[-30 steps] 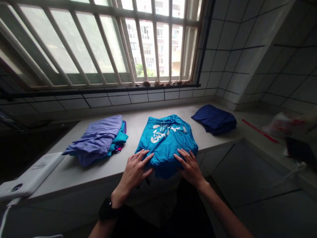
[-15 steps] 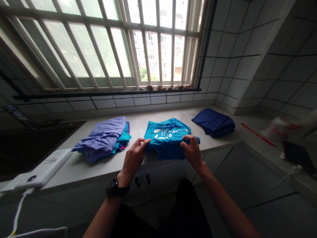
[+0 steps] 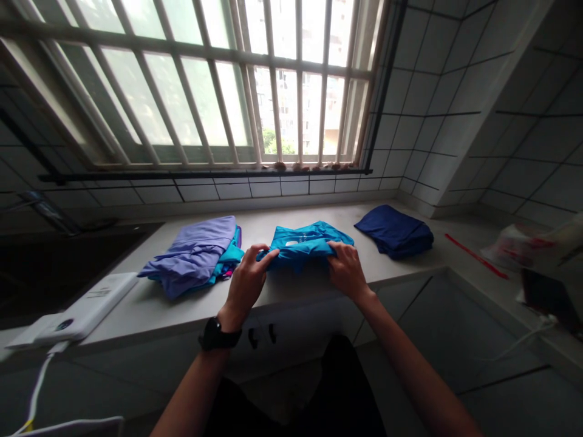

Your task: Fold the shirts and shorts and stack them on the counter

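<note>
A bright blue T-shirt (image 3: 314, 234) with white print lies on the counter in front of me, its near part lifted and folded over the print. My left hand (image 3: 249, 273) pinches the shirt's near left corner between thumb and fingers; a black watch is on that wrist. At the near right side, my right hand (image 3: 347, 270) is closed on the same folded edge. Left of the shirt is a stack of clothes (image 3: 194, 249), lavender on top with teal and purple beneath. A folded navy garment (image 3: 395, 230) sits to the right.
A white power strip (image 3: 86, 309) with a cable lies at the counter's left, beside a dark sink (image 3: 59, 261). On the right are a red strap (image 3: 476, 256), a plastic bag (image 3: 514, 246) and a dark device (image 3: 549, 297). A barred window stands behind the counter (image 3: 296, 315).
The shirt's near part, which hung over the counter edge, has been raised and turned away from me, covering much of the white print. My right hand has shifted slightly left.
</note>
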`<state>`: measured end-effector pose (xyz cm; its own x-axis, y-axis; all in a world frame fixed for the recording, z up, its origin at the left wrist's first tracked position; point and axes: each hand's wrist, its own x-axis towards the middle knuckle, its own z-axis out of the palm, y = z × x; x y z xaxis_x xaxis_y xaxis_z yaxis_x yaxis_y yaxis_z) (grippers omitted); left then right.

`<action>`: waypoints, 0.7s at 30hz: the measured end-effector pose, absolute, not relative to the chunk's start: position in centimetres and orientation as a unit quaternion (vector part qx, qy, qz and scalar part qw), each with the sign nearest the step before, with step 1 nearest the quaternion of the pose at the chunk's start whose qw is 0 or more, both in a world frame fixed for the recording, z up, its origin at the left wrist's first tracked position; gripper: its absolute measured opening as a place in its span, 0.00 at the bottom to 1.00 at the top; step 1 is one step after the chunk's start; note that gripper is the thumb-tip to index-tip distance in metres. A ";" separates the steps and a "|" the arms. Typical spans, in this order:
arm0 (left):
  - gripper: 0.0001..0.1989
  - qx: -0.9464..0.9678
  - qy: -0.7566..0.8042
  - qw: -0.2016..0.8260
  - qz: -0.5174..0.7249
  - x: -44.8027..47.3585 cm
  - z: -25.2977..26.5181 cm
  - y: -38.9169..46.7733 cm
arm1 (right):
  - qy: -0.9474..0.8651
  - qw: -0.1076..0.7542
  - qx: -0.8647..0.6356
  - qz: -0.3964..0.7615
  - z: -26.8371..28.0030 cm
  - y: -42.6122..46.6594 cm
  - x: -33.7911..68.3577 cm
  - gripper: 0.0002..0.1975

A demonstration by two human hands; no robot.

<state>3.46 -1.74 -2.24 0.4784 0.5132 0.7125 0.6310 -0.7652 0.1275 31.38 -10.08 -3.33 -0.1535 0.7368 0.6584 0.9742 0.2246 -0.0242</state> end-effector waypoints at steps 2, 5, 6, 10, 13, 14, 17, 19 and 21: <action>0.25 -0.875 -0.310 0.068 -0.366 2.4 -2.8 -2.4 | -0.769 0.284 -0.538 -0.197 -4.3 -10.8 32.6 0.19; 0.19 -0.925 -0.259 0.019 -0.277 1.0 -4.3 -3.7 | -0.805 0.298 -0.492 -0.141 -6.9 -12.5 34.4 0.19; 0.17 -0.934 -0.251 -0.002 -0.254 0.9 -4.8 -4.2 | -0.804 0.314 -0.491 -0.121 -7.7 -13.1 34.7 0.18; 0.28 -0.922 -0.280 -0.040 -0.264 2.1 -6.4 -5.3 | -0.757 0.395 -0.516 -0.070 -9.5 -14.3 34.7 0.16; 0.30 -0.910 -0.315 -0.005 -0.270 4.1 -7.6 -5.2 | -0.732 0.378 -0.561 -0.084 -9.7 -14.2 34.0 0.28; 0.26 -0.911 -0.316 0.009 -0.265 4.6 -8.0 -5.1 | -0.728 0.359 -0.577 -0.091 -9.7 -14.1 33.9 0.27; 0.14 -0.919 -0.296 0.048 -0.258 5.1 -9.1 -5.0 | -0.723 0.327 -0.601 -0.096 -9.6 -14.4 33.9 0.22; 0.16 -0.919 -0.279 0.069 -0.271 4.4 -9.5 -5.4 | -0.726 0.332 -0.596 -0.086 -9.2 -15.2 34.0 0.22; 0.20 -0.916 -0.262 0.070 -0.297 3.1 -9.0 -6.1 | -0.741 0.342 -0.576 -0.055 -8.3 -16.4 33.9 0.22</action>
